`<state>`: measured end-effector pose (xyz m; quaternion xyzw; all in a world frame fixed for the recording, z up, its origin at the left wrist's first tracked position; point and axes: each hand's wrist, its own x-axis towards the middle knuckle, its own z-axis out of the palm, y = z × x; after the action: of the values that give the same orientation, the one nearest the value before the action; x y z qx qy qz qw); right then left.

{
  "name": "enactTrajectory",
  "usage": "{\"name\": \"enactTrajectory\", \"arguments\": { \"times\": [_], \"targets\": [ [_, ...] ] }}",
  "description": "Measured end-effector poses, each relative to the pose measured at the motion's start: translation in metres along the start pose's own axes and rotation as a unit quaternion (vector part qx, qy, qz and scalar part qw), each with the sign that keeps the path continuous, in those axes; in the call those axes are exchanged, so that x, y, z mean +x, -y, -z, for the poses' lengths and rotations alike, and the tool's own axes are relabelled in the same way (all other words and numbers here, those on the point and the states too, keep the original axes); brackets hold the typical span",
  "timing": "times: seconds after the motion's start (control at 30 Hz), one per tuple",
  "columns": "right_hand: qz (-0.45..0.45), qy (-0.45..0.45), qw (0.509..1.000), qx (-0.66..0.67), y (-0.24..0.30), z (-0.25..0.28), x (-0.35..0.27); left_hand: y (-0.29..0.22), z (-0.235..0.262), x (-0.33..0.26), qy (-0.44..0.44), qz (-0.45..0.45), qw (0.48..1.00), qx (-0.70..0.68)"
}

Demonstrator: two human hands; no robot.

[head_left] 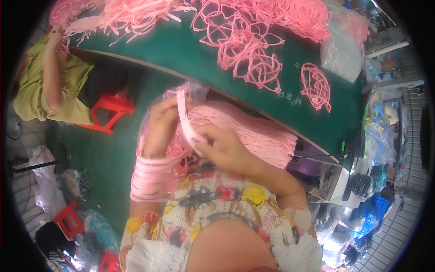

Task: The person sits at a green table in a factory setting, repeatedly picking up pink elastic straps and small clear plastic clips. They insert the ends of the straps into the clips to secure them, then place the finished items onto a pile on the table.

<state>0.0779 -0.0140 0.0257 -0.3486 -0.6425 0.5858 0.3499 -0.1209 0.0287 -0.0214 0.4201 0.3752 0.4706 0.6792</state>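
A pale pink strap (pixel 185 120) stretches between my two hands above my lap. My left hand (pixel 162 119) is closed on its upper part, and my right hand (pixel 223 146) pinches the lower end between thumb and fingers. Several pink loops (pixel 149 180) ring my left forearm like bangles. Under and beyond my right hand lies a thick bundle of pink straps (pixel 253 131), laid side by side. Clear plastic wrap (pixel 197 92) shows behind my left hand, next to the bundle.
A green table (pixel 190 54) spans the far side, its edge just beyond the bundle. It carries heaped pink straps (pixel 136 18), linked pink loops (pixel 247 45) and a small separate bunch (pixel 316 86). At left, a person (pixel 50 86) sits near a red stool (pixel 108 111). Plastic bags (pixel 358 222) crowd the right.
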Motion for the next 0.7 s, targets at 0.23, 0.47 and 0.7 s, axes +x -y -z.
{"name": "enactTrajectory", "arguments": {
  "times": [0.23,0.47,0.7],
  "targets": [
    [-0.05,0.14,0.986,0.08,0.007,-0.057,0.042,0.023,-0.054,0.013,0.364,0.062,0.925,0.089],
    [-0.005,0.32,0.891,-0.321,0.017,-0.06,0.049,0.032,-0.104,0.034,0.174,-0.277,0.819,0.472],
    [0.253,0.251,0.915,-0.189,0.048,-0.02,0.033,0.022,-0.125,0.058,0.206,-0.289,0.911,0.209]
  ]
}}
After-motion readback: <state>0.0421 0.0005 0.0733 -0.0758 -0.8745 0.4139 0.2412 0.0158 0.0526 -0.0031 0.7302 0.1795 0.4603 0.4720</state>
